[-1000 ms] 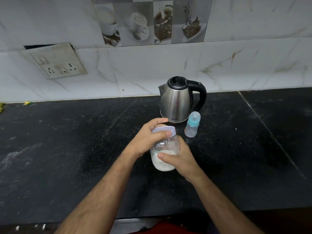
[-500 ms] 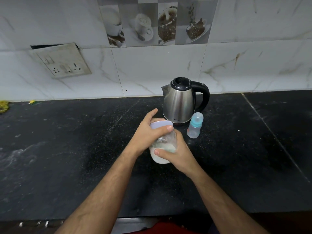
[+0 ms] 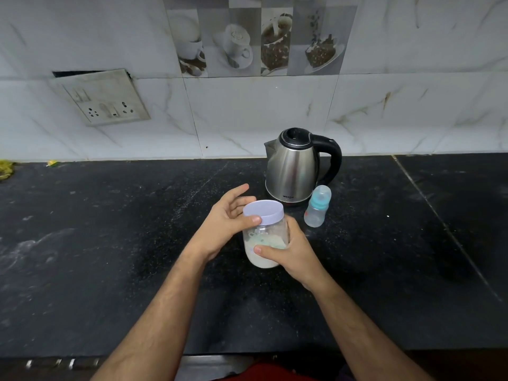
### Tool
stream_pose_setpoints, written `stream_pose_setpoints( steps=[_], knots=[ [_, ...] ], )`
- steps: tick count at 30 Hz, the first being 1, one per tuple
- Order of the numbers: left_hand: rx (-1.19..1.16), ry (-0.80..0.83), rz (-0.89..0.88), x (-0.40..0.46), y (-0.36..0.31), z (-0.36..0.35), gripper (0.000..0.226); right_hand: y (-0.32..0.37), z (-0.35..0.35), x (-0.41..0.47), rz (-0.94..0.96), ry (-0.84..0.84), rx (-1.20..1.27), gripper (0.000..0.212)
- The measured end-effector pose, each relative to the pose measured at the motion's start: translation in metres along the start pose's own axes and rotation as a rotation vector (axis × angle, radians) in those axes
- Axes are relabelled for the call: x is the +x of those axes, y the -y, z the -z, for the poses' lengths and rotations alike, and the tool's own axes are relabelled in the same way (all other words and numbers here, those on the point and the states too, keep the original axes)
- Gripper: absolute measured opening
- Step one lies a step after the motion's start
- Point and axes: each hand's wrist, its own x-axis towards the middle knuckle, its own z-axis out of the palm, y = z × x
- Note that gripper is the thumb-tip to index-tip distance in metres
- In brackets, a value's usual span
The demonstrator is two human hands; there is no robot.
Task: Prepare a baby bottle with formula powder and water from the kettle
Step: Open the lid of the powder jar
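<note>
Near the middle of the black desk (image 3: 110,257) I see both hands on a clear jar (image 3: 265,243) of white powder. Right hand (image 3: 291,253) is wrapped around the jar's body from the right side, thumb across the front, grasping it firmly. Left hand (image 3: 228,224) sits at the lid (image 3: 263,212): thumb pressed on the lid's front rim, fingers curled loosely around its far side, index finger sticking up and free. A light grip on the lid, not a full clench. Lid is pale lilac and on the jar. I cannot tell whether the jar's base touches the desk or is held just above it.

Powder fills the lower part of the jar; something pale, perhaps a scoop, shows inside above it, too blurred to confirm.

Behind the jar, a steel kettle (image 3: 294,169) with black lid and handle stands upright near the wall, handle to the right. Baby bottle (image 3: 317,207), clear with teal collar and cap on, stands upright just beside the kettle's front right, looking empty.

Marble-tiled wall (image 3: 247,114) behind; socket plate (image 3: 107,100) at upper left, tilted off the wall.
</note>
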Motion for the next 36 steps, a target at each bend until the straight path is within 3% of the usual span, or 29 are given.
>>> stream_pose_setpoints(
  steps=[8,15,23,30,36],
  knots=[
    [0.087,0.042,-0.01,-0.004,-0.005,-0.009,0.109,0.002,-0.007,-0.001,0.048,-0.01,-0.017,0.075],
    [0.039,-0.068,-0.028,-0.008,0.002,0.002,0.069,0.0,0.002,0.006,0.031,-0.059,-0.048,0.078],
    [0.194,-0.018,-0.053,0.002,-0.003,-0.01,0.103,0.003,-0.006,0.003,0.067,-0.028,-0.075,0.069],
    [0.333,0.043,-0.034,0.005,-0.003,-0.014,0.101,0.004,0.001,0.007,0.072,-0.097,-0.101,0.067],
    [0.552,-0.117,-0.039,0.013,-0.002,-0.023,0.094,-0.003,0.003,0.008,0.049,-0.113,-0.156,0.072]
  ],
)
